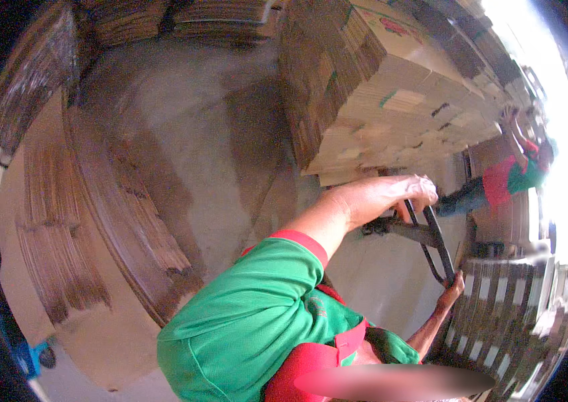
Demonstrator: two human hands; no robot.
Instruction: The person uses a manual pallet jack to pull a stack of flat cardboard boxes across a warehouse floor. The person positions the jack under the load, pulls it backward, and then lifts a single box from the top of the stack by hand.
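Black handle loop [435,244]: I see my left hand [391,194] and right hand [451,289] clenched round it, cardboard stack [391,100] edge just beyond, bare floor [190,120] leftward.

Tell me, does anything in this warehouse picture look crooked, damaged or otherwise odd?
Nothing looks damaged or spilled. The left hand and right hand grip the black loop handle of a pallet jack. The tall stack of flattened cardboard boxes beyond it seems to lean, but the fisheye lens bends straight edges, so I cannot call it crooked.
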